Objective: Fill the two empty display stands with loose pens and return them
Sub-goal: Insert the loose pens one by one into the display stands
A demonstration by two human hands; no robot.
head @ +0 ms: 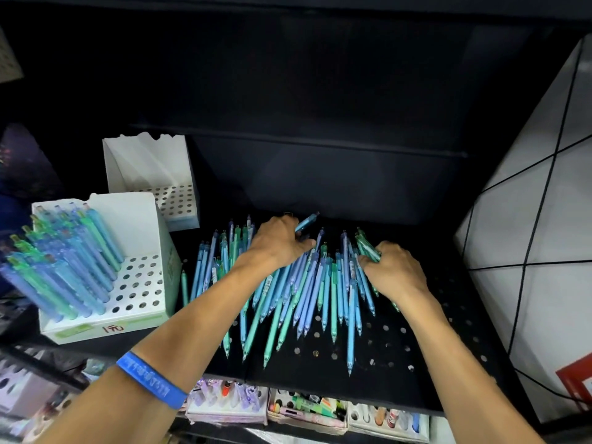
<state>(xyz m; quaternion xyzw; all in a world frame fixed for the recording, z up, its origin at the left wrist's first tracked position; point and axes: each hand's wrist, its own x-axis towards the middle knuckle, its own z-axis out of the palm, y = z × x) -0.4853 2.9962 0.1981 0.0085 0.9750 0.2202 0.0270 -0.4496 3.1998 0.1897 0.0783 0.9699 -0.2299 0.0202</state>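
— What has each grip got?
— The left hand [278,240] is curled round one blue pen [306,217]; the right hand [392,267] clutches a green bunch [366,246].
— And the rest?
— Loose pens [307,293] lie on the shelf [400,379] beneath and between both grips. Left of the left grip stand a part-filled stand [134,296] and, behind it, an empty stand [150,174].

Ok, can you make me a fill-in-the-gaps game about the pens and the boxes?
1. The wristband on the left arm is ____.
2. The back stand holds ____ pens.
3. The loose pens lie on a ____ shelf with holes.
4. The front stand is ____ full of pens.

Missing words: blue; no; black; partly
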